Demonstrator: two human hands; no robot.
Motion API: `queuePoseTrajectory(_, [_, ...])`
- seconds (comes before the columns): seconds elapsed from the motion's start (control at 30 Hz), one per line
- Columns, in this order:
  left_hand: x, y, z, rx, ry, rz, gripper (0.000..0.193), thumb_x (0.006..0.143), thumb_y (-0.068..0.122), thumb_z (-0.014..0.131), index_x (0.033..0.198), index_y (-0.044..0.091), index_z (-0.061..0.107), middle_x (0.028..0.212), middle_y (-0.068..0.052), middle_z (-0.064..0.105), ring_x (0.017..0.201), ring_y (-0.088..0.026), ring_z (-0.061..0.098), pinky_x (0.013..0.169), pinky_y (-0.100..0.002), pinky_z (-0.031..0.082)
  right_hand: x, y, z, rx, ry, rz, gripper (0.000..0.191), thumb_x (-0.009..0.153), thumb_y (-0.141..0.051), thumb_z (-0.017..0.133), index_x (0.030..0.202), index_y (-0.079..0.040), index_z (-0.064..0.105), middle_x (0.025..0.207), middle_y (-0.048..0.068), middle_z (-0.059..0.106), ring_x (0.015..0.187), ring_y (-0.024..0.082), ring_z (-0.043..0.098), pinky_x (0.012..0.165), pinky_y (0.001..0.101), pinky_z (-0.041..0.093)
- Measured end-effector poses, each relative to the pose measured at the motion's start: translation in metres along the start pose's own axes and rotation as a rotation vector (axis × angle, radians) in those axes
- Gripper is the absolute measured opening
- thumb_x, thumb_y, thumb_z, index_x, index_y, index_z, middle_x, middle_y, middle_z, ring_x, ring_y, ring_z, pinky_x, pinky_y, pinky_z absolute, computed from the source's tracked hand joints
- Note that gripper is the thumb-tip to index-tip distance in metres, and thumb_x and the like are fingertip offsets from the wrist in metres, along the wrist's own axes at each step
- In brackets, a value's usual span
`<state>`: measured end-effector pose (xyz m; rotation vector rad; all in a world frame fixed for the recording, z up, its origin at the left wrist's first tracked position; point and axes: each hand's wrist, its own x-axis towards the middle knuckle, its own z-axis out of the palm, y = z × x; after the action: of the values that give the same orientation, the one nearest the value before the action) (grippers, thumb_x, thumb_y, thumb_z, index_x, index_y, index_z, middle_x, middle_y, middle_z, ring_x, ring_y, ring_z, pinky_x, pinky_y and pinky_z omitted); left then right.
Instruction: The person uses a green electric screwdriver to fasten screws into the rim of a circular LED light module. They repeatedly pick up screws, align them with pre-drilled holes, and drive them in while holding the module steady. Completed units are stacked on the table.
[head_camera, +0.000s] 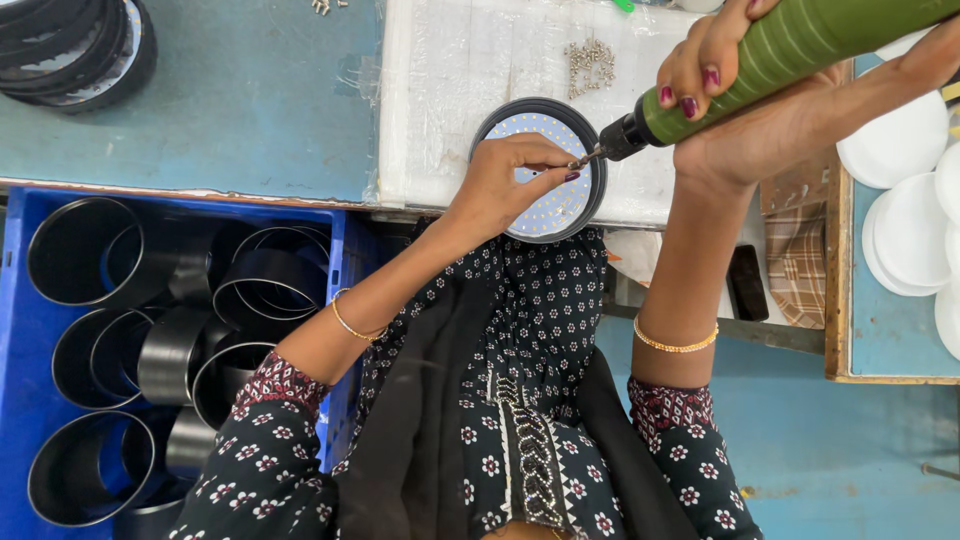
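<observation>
lamp (548, 205) on pad (450, 90) | crate (20, 340) left | discs (905, 200) right

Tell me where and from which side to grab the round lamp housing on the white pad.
Take the housing by its dark outer rim, on the bare left arc, coming from the left. The right side is taken up by the screwdriver tip in the right hand, and the left hand rests over the white LED face, which is probably best left untouched.
</observation>
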<state>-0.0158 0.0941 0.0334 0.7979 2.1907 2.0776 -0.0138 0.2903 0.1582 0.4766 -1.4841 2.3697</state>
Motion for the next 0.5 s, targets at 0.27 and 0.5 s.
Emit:
queuePoseTrajectory(0.27, [-0.003,0.011,-0.008,0.16,-0.046,0.119,0.016,0.095,0.013,0.072,0.103,0.0,0.076,0.099,-0.013,0.075,0.091,-0.027,0.073,0.083,-0.035,0.055,-0.001,0.001,0.005,0.015,-0.005,-0.016,0.098,0.078,-0.093,0.029,0.091,0.003,0.044,0.062,0.018,0.039,0.045,0.028,0.036,0.046,0.038,0.032])
queuePoseTrajectory(0.5, [-0.004,0.01,-0.007,0.189,-0.077,0.135,0.016,0.096,0.013,0.07,0.101,-0.001,0.074,0.098,-0.013,0.073,0.092,-0.029,0.071,0.083,-0.037,0.054,-0.003,0.0,0.009,0.014,-0.015,-0.021,0.098,0.08,-0.091,0.031,0.091,0.004,0.045,0.061,0.019,0.038,0.044,0.028,0.035,0.044,0.0374,0.031])
